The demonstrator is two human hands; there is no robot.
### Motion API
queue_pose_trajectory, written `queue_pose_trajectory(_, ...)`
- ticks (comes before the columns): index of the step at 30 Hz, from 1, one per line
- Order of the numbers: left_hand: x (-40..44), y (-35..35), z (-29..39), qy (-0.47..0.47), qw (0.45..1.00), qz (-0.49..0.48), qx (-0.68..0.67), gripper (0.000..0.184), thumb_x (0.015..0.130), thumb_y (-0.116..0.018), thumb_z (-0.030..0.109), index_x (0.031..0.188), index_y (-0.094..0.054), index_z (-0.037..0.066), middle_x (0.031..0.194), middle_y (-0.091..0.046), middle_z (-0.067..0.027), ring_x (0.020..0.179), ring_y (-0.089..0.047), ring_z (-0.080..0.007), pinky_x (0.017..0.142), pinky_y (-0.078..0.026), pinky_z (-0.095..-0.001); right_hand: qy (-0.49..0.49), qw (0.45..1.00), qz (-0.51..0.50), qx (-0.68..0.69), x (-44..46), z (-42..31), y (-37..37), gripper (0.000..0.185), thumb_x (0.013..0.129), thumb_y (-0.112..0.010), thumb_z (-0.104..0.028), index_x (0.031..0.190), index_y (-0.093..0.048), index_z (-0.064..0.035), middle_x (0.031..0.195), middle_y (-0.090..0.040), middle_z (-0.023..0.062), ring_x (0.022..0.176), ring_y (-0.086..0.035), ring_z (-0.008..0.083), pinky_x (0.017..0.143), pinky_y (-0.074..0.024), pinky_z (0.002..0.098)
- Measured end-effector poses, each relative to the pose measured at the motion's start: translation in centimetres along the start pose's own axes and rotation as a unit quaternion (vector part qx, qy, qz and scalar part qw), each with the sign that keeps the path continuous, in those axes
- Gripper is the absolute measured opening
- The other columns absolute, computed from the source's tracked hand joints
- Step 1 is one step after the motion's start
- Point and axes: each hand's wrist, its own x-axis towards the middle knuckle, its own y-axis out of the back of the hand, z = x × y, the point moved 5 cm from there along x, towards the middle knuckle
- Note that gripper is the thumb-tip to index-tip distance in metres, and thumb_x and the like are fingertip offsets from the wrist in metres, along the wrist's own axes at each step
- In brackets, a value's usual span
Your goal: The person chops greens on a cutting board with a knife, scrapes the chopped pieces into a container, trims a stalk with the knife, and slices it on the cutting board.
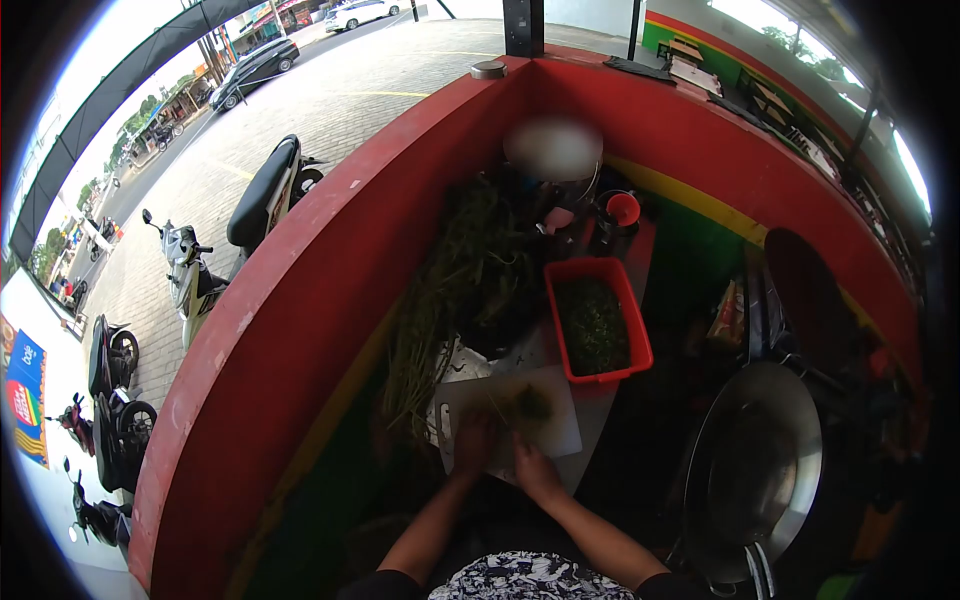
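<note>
A white cutting board (565,440) lies on the narrow table in front of me, with a small heap of chopped greens (533,403) on it. My left hand (475,437) rests over the board's left part, its fingers curled down in shadow, seemingly around a few green stalks. At the board's near edge, my right hand (535,468) is closed on what looks like a knife (512,425), its thin blade dim and pointing away from me. Behind the board, a red-orange plastic tub (638,350) holds more cut greens. Long leafy stalks (425,340) lie piled to the left.
A red cup (622,208) and a pot (580,185) stand at the table's far end. A large wok (750,450) is at my right. A low red wall (330,215) curves around the left and far sides, with parked motorbikes (265,195) beyond.
</note>
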Motion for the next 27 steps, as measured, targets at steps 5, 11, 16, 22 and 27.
queue_pose_trajectory(5,-0.3,-1.2,-0.6,-0.051,0.998,0.044,0.01,0.024,0.093,-0.064,0.018,0.11,-0.07,0.003,0.103,-0.065,-0.0193,0.103,-0.059,-0.0408,0.098,-0.046,-0.0512,0.019,0.999,0.023,-0.021,0.3,0.3,-0.6,0.053,0.098,-0.051,-0.01,0.15,-0.046,-0.0036,0.109,-0.064,0.0297,0.087,-0.068,0.0494,0.074,-0.0572,0.0553)
queue_pose_trajectory(11,-0.2,-0.1,0.2,-0.046,0.999,-0.015,0.022,0.027,0.091,-0.064,0.018,0.113,-0.07,0.002,0.109,-0.066,-0.0183,0.108,-0.06,-0.0392,0.103,-0.045,-0.051,0.007,1.0,0.024,-0.011,0.8,-0.9,0.2,0.054,0.097,-0.05,-0.009,0.15,-0.045,-0.0035,0.114,-0.062,0.0306,0.089,-0.069,0.0485,0.075,-0.0577,0.0546)
queue_pose_trajectory(16,-0.1,-0.5,-0.3,-0.061,0.997,-0.026,0.04,0.029,0.092,-0.064,0.019,0.115,-0.07,0.003,0.113,-0.068,-0.0187,0.114,-0.06,-0.038,0.107,-0.044,-0.0502,0.006,1.0,-0.005,-0.013,-0.4,-0.6,-0.3,0.055,0.096,-0.05,-0.009,0.151,-0.045,-0.0033,0.113,-0.063,0.0308,0.093,-0.068,0.0491,0.077,-0.0572,0.0544)
queue_pose_trajectory(22,-0.1,-0.2,0.0,-0.034,0.999,0.01,-0.001,0.028,0.092,-0.064,0.019,0.113,-0.072,0.002,0.113,-0.068,-0.0201,0.113,-0.06,-0.0395,0.106,-0.045,-0.0493,0.011,1.0,0.021,0.007,1.7,-0.8,-0.8,0.061,0.092,-0.052,-0.005,0.152,-0.042,-0.004,0.114,-0.061,0.0314,0.096,-0.067,0.05,0.082,-0.0567,0.0549)
queue_pose_trajectory(27,-0.1,0.6,0.0,0.007,1.0,-0.007,-0.001,0.024,0.091,-0.062,0.015,0.107,-0.073,0.002,0.114,-0.068,-0.0192,0.111,-0.06,-0.0391,0.103,-0.046,-0.0484,-0.01,1.0,0.004,0.022,0.5,-1.4,0.6,0.062,0.091,-0.054,-0.006,0.152,-0.042,-0.0031,0.112,-0.062,0.031,0.091,-0.068,0.0497,0.079,-0.0575,0.0548)
